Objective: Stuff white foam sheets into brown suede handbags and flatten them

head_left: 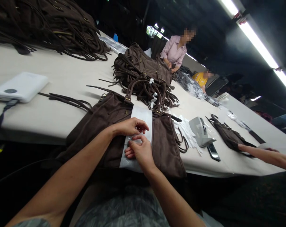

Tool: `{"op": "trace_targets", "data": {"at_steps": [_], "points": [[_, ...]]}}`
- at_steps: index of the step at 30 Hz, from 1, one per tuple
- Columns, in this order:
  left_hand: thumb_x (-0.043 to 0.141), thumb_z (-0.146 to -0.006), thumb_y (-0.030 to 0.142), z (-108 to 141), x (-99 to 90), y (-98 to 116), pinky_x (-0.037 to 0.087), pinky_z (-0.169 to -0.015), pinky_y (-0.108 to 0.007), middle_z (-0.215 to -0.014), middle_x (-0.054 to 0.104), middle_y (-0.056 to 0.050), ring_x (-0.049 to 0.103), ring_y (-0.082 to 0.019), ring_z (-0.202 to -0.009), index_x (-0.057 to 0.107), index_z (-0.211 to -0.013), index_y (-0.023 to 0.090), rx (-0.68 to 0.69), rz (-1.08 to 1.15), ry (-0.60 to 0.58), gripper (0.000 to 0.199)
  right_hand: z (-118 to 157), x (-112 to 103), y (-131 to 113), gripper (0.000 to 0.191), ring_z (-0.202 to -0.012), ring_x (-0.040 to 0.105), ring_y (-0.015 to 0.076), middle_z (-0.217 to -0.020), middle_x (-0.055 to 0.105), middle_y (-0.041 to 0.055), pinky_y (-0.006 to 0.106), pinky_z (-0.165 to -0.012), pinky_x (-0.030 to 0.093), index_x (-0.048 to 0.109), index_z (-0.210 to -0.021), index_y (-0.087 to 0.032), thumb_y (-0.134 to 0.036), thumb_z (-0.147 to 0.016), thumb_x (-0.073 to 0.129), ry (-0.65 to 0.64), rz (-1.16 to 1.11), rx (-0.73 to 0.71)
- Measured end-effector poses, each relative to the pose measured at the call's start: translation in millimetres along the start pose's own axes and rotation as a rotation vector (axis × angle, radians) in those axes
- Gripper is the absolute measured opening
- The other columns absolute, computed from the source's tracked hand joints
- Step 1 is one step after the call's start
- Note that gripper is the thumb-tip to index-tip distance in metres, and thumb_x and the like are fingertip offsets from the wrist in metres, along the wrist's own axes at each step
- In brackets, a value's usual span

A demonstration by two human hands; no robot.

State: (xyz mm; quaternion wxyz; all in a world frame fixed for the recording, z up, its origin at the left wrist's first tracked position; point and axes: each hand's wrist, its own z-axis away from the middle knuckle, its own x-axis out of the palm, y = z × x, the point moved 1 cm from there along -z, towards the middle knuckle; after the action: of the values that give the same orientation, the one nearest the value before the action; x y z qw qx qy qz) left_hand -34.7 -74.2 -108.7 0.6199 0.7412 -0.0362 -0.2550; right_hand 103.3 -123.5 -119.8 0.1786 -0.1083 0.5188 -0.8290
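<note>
A dark brown handbag [167,145] lies flat at the table's front edge, its handles pointing away from me. Down its middle runs a white strip of sheet wrapping [141,115]. Over the upper part of the strip, my left hand [131,126] is bent with its fingers curled in a pinch. My right hand [141,152] is just below it, thumb and forefinger drawn together and the other fingers curled over the strip. The fingertips of both hands nearly meet. Whatever lies between them is too small or clear to make out.
More brown bags [145,64] are piled behind, with a larger heap [45,25] at far left. A white power bank [22,86] with a cable lies left. To the right are white gloves [186,132], a tape dispenser [201,132], a phone [213,152] and a co-worker's arm [263,154] at another bag.
</note>
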Motion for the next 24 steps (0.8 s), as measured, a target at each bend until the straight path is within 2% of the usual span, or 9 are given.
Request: {"op": "trace_targets", "data": {"at_steps": [5, 9, 13, 16, 19, 20, 22, 23, 24], "points": [[0.054, -0.063, 0.007, -2, 2.3, 0, 0.046, -0.073, -0.021, -0.086, 0.068, -0.003, 0.059, -0.012, -0.079, 0.069, -0.104, 0.012, -0.008, 0.002, 0.005, 0.044, -11, -5, 4, 0.026, -0.035, 0.060, 0.0177, -0.046, 0.062, -0.0053, 0.022, -0.032, 0.049, 0.034, -0.093, -0.024, -0.013, -0.086, 0.056, -0.076, 0.107, 0.050], [0.054, -0.063, 0.007, -2, 4.4, 1, 0.047, -0.072, -0.021, -0.084, 0.068, -0.003, 0.060, -0.013, -0.078, 0.071, -0.102, 0.012, -0.022, -0.033, 0.007, 0.042, -10, -12, 3, 0.022, -0.029, 0.054, 0.0162, -0.040, 0.059, -0.0064, 0.017, -0.027, 0.040, 0.033, -0.090, -0.024, -0.013, -0.088, 0.052, -0.184, 0.237, 0.048], [0.055, -0.062, 0.006, 0, 8.5, 2, 0.048, -0.071, -0.020, -0.083, 0.069, -0.002, 0.061, -0.013, -0.077, 0.071, -0.100, 0.013, -0.047, -0.091, 0.020, 0.042, -4, -18, 1, 0.023, -0.026, 0.048, 0.0138, -0.037, 0.056, -0.0074, 0.014, -0.026, 0.035, 0.035, -0.086, -0.024, -0.013, -0.088, 0.055, -0.229, 0.326, 0.057], [0.056, -0.063, 0.005, 3, 16.5, 3, 0.049, -0.072, -0.021, -0.082, 0.069, -0.002, 0.062, -0.013, -0.077, 0.071, -0.100, 0.014, -0.070, -0.164, 0.092, 0.041, 6, -20, 3, 0.023, -0.026, 0.046, 0.0128, -0.036, 0.053, -0.0083, 0.014, -0.026, 0.034, 0.037, -0.084, -0.024, -0.012, -0.088, 0.056, -0.230, 0.348, 0.074], [0.056, -0.073, 0.010, 13, 30.7, 4, 0.051, -0.084, -0.027, -0.094, 0.070, -0.006, 0.064, -0.017, -0.089, 0.069, -0.105, 0.015, -0.064, -0.273, 0.236, 0.035, 25, -27, 10, 0.019, -0.027, 0.046, 0.0120, -0.036, 0.052, -0.0090, 0.013, -0.028, 0.034, 0.041, -0.085, -0.022, -0.014, -0.087, 0.058, -0.256, 0.324, 0.114], [0.054, -0.078, 0.014, 19, 36.5, 3, 0.050, -0.091, -0.031, -0.102, 0.070, -0.008, 0.064, -0.019, -0.096, 0.069, -0.107, 0.015, -0.054, -0.310, 0.286, 0.032, 34, -31, 13, 0.018, -0.027, 0.047, 0.0117, -0.038, 0.053, -0.0090, 0.014, -0.029, 0.035, 0.043, -0.086, -0.022, -0.017, -0.087, 0.060, -0.312, 0.297, 0.142], [0.048, -0.089, 0.022, 34, 48.8, -3, 0.044, -0.105, -0.038, -0.116, 0.067, -0.011, 0.060, -0.023, -0.113, 0.068, -0.112, 0.015, -0.019, -0.412, 0.362, 0.032, 54, -44, 18, 0.020, -0.033, 0.050, 0.0100, -0.045, 0.057, -0.0072, 0.014, -0.034, 0.039, 0.052, -0.087, -0.019, -0.026, -0.082, 0.071, -0.525, 0.242, 0.197], [0.044, -0.092, 0.025, 44, 54.8, -7, 0.042, -0.108, -0.038, -0.122, 0.065, -0.012, 0.058, -0.023, -0.117, 0.068, -0.114, 0.016, 0.004, -0.473, 0.401, 0.034, 64, -54, 18, 0.025, -0.038, 0.053, 0.0085, -0.050, 0.060, -0.0058, 0.014, -0.038, 0.040, 0.058, -0.088, -0.017, -0.031, -0.077, 0.076, -0.643, 0.219, 0.204], [0.041, -0.094, 0.025, 54, 61.0, -11, 0.041, -0.109, -0.034, -0.130, 0.063, -0.009, 0.057, -0.021, -0.122, 0.066, -0.122, 0.019, 0.074, -0.637, 0.441, 0.037, 74, -66, 17, 0.030, -0.043, 0.054, 0.0068, -0.056, 0.062, -0.0043, 0.012, -0.042, 0.041, 0.065, -0.089, -0.016, -0.034, -0.072, 0.081, -0.728, 0.204, 0.187]]}}
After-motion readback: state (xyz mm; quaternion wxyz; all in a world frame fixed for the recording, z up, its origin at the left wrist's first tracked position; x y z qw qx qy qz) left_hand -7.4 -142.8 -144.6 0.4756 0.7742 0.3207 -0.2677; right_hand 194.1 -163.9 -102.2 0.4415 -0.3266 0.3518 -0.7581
